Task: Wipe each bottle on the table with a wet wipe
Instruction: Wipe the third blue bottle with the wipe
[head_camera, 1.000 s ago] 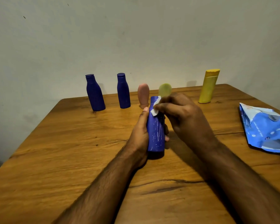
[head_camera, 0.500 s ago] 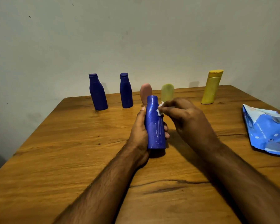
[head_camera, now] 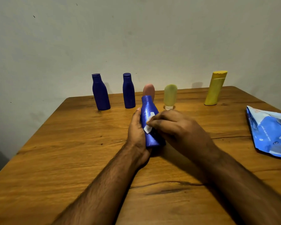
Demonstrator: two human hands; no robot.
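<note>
Between the two grips, above the table (head_camera: 71, 143), leans the blue bottle (head_camera: 148, 117): left hand (head_camera: 137, 127) wraps its side to steady it, while right hand (head_camera: 172, 125) pinches the wet wipe (head_camera: 148, 125) against its front, rubbing; five bottles wait beyond.

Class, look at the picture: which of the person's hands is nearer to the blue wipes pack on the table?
Right. The right hand is on the pack's side of the held bottle, though well short of the wipes pack; the left hand is beyond the bottle, farther away.
</note>
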